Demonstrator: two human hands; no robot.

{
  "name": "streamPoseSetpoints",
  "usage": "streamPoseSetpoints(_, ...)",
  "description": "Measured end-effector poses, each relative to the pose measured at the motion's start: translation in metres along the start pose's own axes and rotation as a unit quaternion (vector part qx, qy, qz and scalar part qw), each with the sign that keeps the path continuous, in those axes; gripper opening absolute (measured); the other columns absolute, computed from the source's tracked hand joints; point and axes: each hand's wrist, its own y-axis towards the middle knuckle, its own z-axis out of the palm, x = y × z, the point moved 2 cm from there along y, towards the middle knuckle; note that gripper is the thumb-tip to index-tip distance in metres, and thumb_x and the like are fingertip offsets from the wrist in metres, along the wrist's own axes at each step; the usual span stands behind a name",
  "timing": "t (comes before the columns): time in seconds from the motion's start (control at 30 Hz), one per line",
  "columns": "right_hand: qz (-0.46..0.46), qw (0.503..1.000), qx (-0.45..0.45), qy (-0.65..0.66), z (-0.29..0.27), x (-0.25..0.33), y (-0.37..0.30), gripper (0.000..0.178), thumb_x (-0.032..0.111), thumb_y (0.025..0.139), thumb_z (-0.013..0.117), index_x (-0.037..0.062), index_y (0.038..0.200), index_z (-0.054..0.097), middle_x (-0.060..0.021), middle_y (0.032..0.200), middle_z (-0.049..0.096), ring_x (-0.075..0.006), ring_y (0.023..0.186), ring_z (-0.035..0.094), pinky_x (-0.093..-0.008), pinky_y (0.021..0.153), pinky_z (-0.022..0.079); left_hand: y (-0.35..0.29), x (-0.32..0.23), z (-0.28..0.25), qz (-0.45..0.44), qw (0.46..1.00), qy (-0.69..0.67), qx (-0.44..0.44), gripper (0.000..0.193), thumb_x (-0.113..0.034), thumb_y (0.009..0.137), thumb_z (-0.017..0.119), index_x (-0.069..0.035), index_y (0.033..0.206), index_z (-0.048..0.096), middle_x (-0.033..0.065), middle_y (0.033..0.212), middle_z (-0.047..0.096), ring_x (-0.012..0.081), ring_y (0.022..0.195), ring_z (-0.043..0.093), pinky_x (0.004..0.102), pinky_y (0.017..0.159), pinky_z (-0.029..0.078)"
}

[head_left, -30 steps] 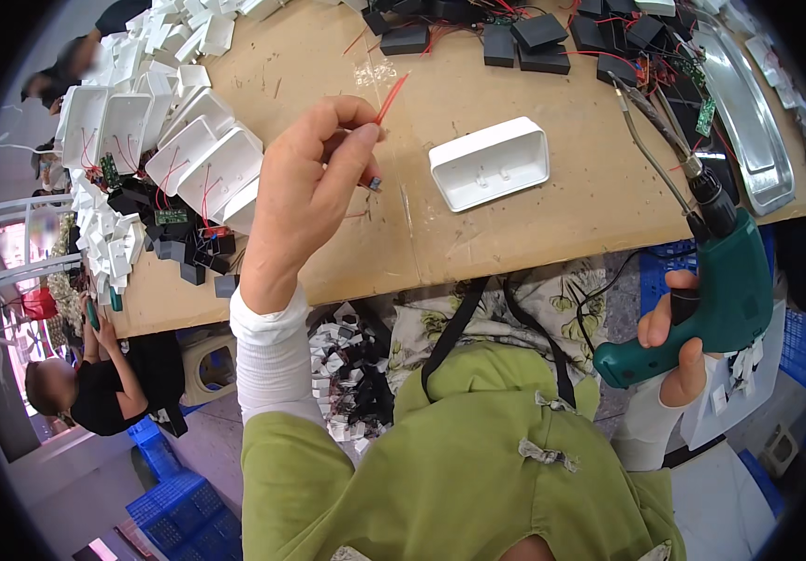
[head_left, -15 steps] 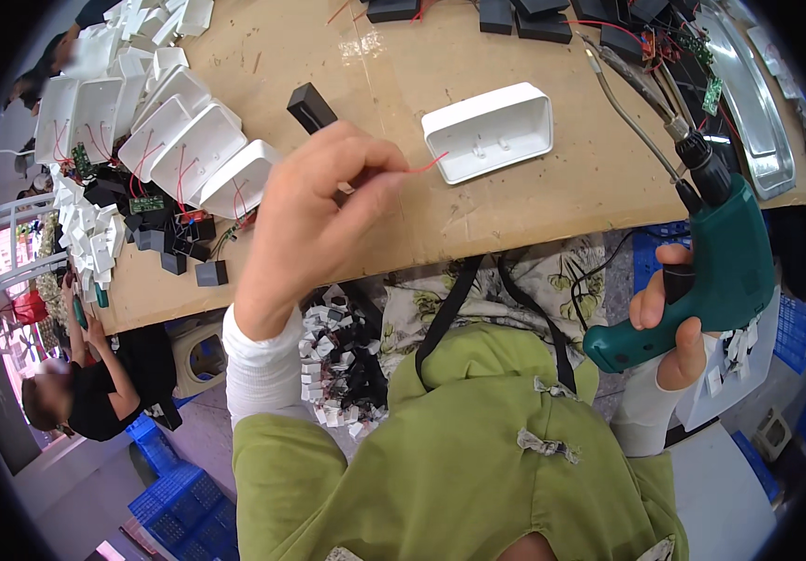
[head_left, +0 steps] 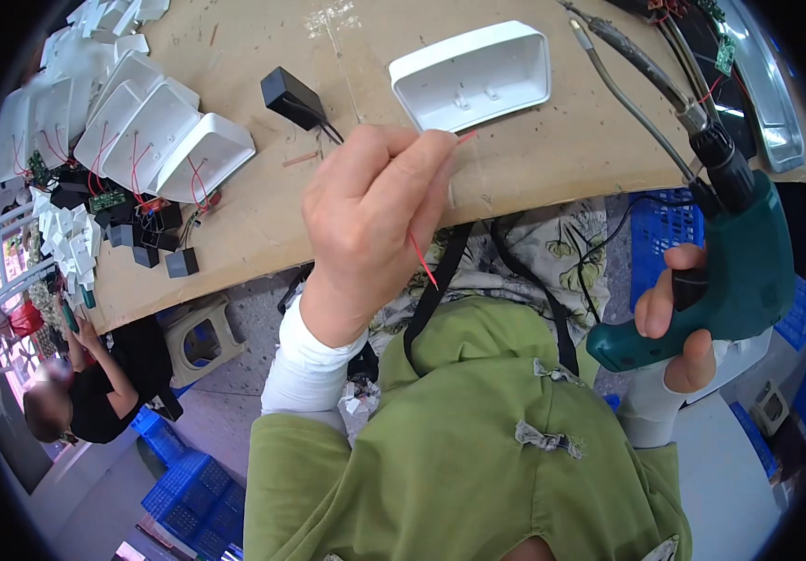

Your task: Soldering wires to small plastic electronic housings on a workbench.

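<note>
A red wire (head_left: 423,262) is pinched between the thumb and fingers of my left hand (head_left: 370,210). One end sticks out by the fingertips and the other hangs below the palm. Just beyond those fingertips, an open white plastic box (head_left: 478,79) lies on its side, its hollow turned toward me. My right hand (head_left: 669,313) grips a green soldering gun (head_left: 749,266) by its handle, a finger at the trigger. Its tip and thin metal feed tube point up and left, off to the right of the box. A black block (head_left: 292,96) with black leads lies left of the box.
The cardboard-topped table (head_left: 262,224) has stacked white boxes (head_left: 206,154) with red wires, black blocks and circuit boards at left. A metal tray (head_left: 777,122) stands at far right. Blue crates (head_left: 192,505) sit on the floor; another person (head_left: 99,393) works at left.
My left hand has moved right with the red wire, close to the white box's lower edge. The view has shifted a little. My right hand still holds the soldering gun at the right.
</note>
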Motion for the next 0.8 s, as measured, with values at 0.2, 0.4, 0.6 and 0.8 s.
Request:
streamPoseSetpoints(0.2,0.011,0.997,-0.008,-0.08,-0.01,-0.001,-0.015,0.079,0.03,0.077,0.075,-0.0114,0.129,0.032,-0.0188,0.118,0.051,-0.0131,0.065,0.056,-0.0253,0.053,0.045,-0.001,0.001,0.003,0.023,0.997,0.072,0.001,0.026,-0.002,0.062,0.074,-0.007,0.086,0.065,0.0019,0.078,0.055,0.0157,0.065,0.051,0.0305,0.065,0.036)
streamPoseSetpoints(0.4,0.033,0.991,-0.075,-0.107,0.009,-0.004,-0.01,0.077,0.032,0.073,0.078,-0.0141,0.122,0.039,-0.0179,0.105,0.056,-0.0141,0.064,0.057,-0.0257,0.054,0.048,-0.005,0.001,0.007,0.038,0.992,0.105,-0.06,0.023,-0.006,0.06,0.073,-0.008,0.081,0.065,0.0043,0.09,0.058,0.0182,0.078,0.052,0.0325,0.074,0.031)
streamPoseSetpoints(0.6,0.039,0.989,-0.095,-0.105,0.009,-0.011,-0.007,0.075,0.023,0.067,0.077,-0.0107,0.125,0.041,-0.022,0.109,0.058,-0.0164,0.066,0.062,-0.0238,0.055,0.05,0.013,-0.004,0.007,0.053,0.982,0.179,-0.033,0.012,-0.007,0.069,0.072,-0.005,0.081,0.07,0.0113,0.101,0.059,0.0255,0.097,0.054,0.0328,0.084,0.039)
streamPoseSetpoints(0.8,0.058,0.989,-0.095,-0.102,0.015,-0.017,-0.001,0.075,0.02,0.066,0.076,-0.0087,0.126,0.041,-0.0219,0.108,0.058,-0.0167,0.066,0.061,-0.0252,0.055,0.05,0.013,-0.001,0.021,-0.019,0.981,0.19,-0.033,0.008,-0.008,0.069,0.07,-0.006,0.077,0.069,0.0112,0.099,0.059,0.0253,0.091,0.054,0.0335,0.082,0.038)
